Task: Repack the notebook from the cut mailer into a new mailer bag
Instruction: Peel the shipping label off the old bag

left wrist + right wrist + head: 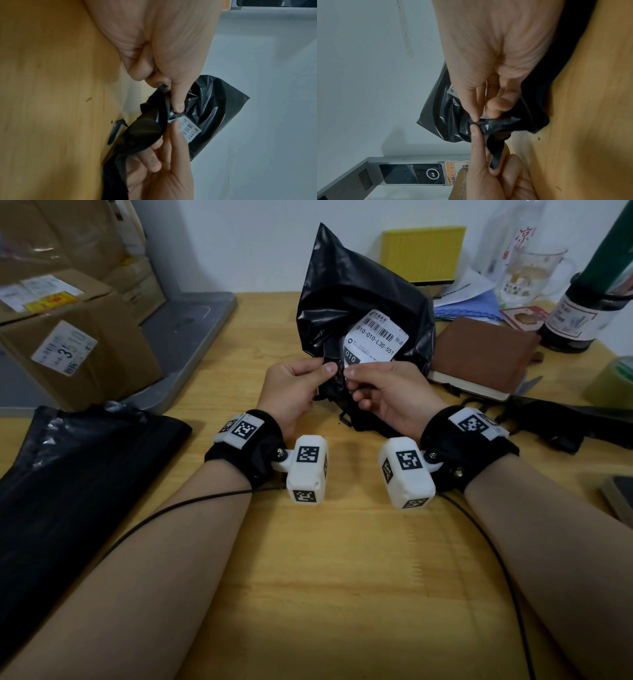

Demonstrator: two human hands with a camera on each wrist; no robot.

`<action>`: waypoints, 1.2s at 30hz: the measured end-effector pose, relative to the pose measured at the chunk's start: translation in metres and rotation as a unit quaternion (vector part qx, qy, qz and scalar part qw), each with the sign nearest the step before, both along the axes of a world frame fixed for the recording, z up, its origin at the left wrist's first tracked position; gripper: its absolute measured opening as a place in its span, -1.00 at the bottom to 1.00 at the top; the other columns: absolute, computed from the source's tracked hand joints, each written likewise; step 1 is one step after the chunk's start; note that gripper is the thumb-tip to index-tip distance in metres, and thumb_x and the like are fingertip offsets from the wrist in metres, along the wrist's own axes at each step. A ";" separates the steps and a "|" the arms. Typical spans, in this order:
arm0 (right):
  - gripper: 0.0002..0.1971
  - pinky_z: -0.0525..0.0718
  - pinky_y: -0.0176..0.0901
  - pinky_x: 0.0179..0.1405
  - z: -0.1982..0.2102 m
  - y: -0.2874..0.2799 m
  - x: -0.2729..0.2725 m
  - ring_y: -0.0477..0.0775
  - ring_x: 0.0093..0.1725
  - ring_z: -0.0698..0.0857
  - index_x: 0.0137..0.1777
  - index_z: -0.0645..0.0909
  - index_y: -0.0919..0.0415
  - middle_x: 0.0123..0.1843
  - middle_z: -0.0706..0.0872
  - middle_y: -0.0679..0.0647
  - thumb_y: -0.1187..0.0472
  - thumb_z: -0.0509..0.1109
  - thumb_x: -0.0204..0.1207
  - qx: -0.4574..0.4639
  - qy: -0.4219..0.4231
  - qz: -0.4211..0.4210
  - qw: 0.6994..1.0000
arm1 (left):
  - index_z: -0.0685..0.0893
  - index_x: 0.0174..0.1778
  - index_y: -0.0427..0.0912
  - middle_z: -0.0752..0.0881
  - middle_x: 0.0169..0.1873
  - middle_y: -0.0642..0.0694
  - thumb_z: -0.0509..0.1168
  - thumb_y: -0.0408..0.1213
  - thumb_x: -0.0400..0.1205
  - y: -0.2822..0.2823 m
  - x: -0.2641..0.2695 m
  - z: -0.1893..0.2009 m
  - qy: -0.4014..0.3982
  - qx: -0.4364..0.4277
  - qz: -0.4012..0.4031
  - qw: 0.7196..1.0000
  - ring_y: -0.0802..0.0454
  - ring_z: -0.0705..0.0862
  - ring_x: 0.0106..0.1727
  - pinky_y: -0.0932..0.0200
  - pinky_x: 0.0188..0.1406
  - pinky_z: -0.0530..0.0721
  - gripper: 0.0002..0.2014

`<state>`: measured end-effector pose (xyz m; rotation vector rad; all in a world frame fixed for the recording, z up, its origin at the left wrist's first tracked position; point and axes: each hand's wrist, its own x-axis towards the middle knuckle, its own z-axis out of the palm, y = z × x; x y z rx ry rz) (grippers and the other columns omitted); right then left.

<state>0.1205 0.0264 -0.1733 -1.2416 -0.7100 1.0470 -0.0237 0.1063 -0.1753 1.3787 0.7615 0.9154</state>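
A crumpled black mailer (342, 289) with a white barcode label (375, 337) stands up from the wooden table, its ragged near edge bunched between both hands. My left hand (308, 378) pinches that edge with thumb and forefinger, and my right hand (373, 385) pinches it right beside, thumbs almost touching. In the left wrist view the left thumb (178, 100) presses on the mailer (214, 108). The right wrist view shows the same pinch on the mailer (440, 121). A brown notebook (479, 354) lies flat on the table to the right, outside the mailer.
A flat black mailer bag (85, 474) lies at the near left. More black plastic (565, 419), scissors (532, 381) and a tape roll (613, 381) sit at right. Cardboard boxes (68, 337) and a grey tray (191, 330) stand at the left, a bottle (582, 313) and a mug (534, 275) behind.
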 end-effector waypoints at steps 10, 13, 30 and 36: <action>-0.89 0.57 -0.35 -0.50 -0.001 0.001 0.001 -0.07 -0.42 0.63 0.04 0.76 0.39 -0.31 0.71 0.11 0.33 0.51 0.60 0.002 0.004 -0.005 1.000 | 0.82 0.07 -0.28 0.74 -0.42 0.01 0.44 -0.30 0.64 0.008 0.000 -0.007 0.005 -0.012 0.031 0.999 0.19 0.50 -0.53 0.34 -0.68 0.29 -0.84; -0.89 0.56 -0.35 -0.49 -0.002 0.001 0.002 -0.07 -0.41 0.62 0.04 0.75 0.39 -0.31 0.71 0.11 0.32 0.50 0.61 0.005 0.005 0.001 1.000 | 0.81 0.12 -0.31 0.77 -0.36 -0.05 0.44 -0.31 0.64 0.008 0.001 -0.007 0.001 -0.026 0.038 0.999 0.17 0.58 -0.52 0.36 -0.68 0.31 -0.80; -0.90 0.55 -0.35 -0.49 -0.002 0.002 0.005 -0.07 -0.40 0.62 -0.12 0.73 0.30 -0.28 0.70 0.12 0.30 0.51 0.61 0.009 0.020 0.000 1.000 | 0.77 0.24 -0.20 0.85 0.03 -0.16 0.53 -0.06 0.42 0.017 0.002 -0.012 0.013 -0.036 0.069 0.997 -0.23 0.81 0.11 -0.13 -0.02 0.71 -0.51; -0.90 0.55 -0.34 -0.49 -0.001 0.001 0.006 -0.08 -0.41 0.63 -0.12 0.70 0.29 -0.28 0.71 0.11 0.28 0.50 0.60 0.010 0.027 -0.007 1.000 | 0.75 0.26 -0.18 0.84 0.08 -0.18 0.50 -0.19 0.57 0.022 0.004 -0.016 0.003 -0.045 0.085 0.995 -0.25 0.79 0.15 0.07 -0.18 0.64 -0.65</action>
